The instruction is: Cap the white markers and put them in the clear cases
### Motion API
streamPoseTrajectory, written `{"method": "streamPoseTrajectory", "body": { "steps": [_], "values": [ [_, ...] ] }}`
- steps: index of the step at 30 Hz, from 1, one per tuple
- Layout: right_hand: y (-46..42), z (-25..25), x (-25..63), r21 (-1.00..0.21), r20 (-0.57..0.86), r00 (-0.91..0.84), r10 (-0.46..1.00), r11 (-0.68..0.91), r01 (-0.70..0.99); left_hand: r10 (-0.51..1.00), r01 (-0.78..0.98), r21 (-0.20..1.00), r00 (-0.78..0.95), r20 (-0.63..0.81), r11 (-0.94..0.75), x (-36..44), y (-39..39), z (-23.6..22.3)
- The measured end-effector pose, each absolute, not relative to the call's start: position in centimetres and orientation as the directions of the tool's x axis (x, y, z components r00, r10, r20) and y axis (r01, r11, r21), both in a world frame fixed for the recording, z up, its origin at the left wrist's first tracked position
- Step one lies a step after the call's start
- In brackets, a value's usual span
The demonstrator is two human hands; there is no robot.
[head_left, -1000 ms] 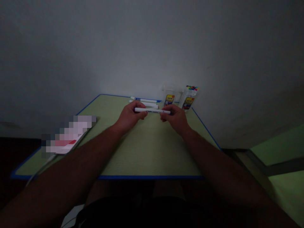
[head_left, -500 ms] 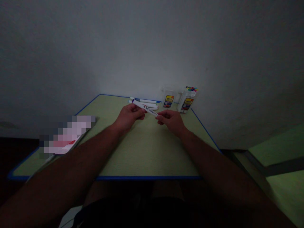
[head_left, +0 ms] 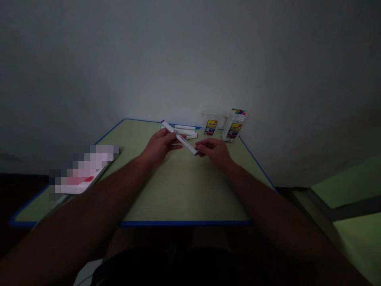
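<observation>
A white marker with dark purple ends is held slantwise above the table, its right end lower. My left hand grips it near the middle, thumb on the near side and some fingers stretched beneath. At the lower right end, my right hand has its fingers bent together against the purple tip; how firmly they hold it cannot be seen. Behind the held marker, several white markers lie on the table, partly covered by it and my left hand.
On the pale green table with blue edging, a clear labelled case stands at the back. To its right is a similar case full of colourful-ended markers. A blurred-out flat object lies at left. A wall rises behind.
The marker has tilted more steeply: its right end dropped and its left end rose and shifted left. Its right purple end now shows. My right hand stays in nearly the same place.
</observation>
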State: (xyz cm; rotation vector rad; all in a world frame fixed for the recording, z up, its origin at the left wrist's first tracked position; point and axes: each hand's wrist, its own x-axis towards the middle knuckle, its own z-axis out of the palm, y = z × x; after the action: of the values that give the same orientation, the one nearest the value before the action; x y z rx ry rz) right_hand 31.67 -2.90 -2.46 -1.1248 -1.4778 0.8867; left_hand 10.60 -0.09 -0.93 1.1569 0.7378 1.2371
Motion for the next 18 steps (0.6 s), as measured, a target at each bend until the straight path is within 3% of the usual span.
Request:
{"method": "streamPoseTrajectory", "body": {
  "steps": [9, 18],
  "values": [
    [-2.97, -2.41, 31.66, -0.936, 0.306, 0.003, 0.952, 0.300, 0.185, 0.960, -0.268, 0.956, 0.215, 0.181, -0.121, 10.37, -0.02, -1.09],
    [-2.68, -2.36, 31.65, -0.952, 0.286, 0.062, 0.956, 0.277, 0.132, 0.946, -0.092, 0.992, 0.307, 0.106, -0.082, 10.18, -0.61, -0.82]
  ]
}}
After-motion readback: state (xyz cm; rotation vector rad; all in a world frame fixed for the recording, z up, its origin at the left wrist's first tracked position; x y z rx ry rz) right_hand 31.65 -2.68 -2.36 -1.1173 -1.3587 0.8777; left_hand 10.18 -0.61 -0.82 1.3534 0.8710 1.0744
